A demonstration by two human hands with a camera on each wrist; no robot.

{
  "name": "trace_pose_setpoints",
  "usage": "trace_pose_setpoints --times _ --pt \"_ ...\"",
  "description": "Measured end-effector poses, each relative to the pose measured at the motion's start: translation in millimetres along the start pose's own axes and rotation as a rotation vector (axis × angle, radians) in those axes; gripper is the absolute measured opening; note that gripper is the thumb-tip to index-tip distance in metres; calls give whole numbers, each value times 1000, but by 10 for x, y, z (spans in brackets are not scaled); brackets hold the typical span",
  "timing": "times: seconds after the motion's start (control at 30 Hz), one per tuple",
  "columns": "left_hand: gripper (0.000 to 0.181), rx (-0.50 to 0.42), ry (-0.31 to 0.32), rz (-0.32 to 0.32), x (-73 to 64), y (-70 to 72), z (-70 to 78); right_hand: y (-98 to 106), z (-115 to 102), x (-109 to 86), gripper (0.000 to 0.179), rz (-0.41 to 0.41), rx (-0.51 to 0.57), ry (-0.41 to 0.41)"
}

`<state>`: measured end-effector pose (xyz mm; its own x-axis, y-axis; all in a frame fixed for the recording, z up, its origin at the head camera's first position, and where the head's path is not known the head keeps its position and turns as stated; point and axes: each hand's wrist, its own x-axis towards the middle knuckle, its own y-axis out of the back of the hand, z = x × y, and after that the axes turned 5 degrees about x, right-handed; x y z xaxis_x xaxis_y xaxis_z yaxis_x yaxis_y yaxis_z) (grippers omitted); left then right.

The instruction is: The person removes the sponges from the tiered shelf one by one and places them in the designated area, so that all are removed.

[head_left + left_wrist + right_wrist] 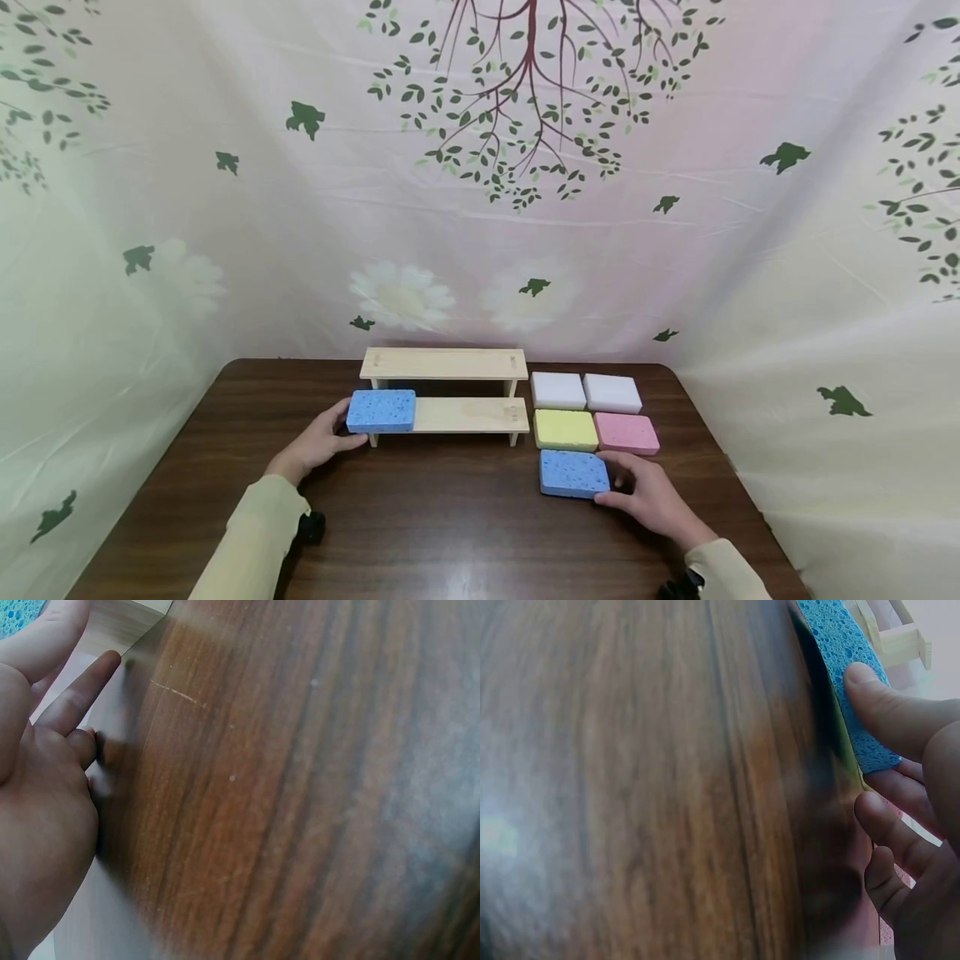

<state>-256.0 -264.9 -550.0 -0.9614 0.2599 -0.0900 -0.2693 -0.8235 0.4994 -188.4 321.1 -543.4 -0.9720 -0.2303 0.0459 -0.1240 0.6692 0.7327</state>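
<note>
On the left end of the lower shelf of a two-tier wooden stand point(472, 415) lies a blue sponge point(381, 411). My left hand point(318, 440) holds this sponge by its left side, thumb near the front corner; in the left wrist view only a corner of the blue sponge point(16, 616) shows beside the thumb. To the right of the stand, a second blue sponge point(574, 473) sits in front of a yellow sponge point(566, 430). My right hand point(648, 496) grips its right end, with the thumb on the near face in the right wrist view.
A pink sponge point(627, 433) lies beside the yellow one. Behind them are two white sponges, one on the left point(557, 391) and one on the right point(612, 393). The brown table point(450, 517) meets a printed cloth point(465, 250) at the back.
</note>
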Motion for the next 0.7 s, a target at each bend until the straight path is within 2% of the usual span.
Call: trace_pose_setpoints --times 0.7 --pt "90 -25 -30 -2 -8 20 -6 2 8 48 68 -23 -39 17"
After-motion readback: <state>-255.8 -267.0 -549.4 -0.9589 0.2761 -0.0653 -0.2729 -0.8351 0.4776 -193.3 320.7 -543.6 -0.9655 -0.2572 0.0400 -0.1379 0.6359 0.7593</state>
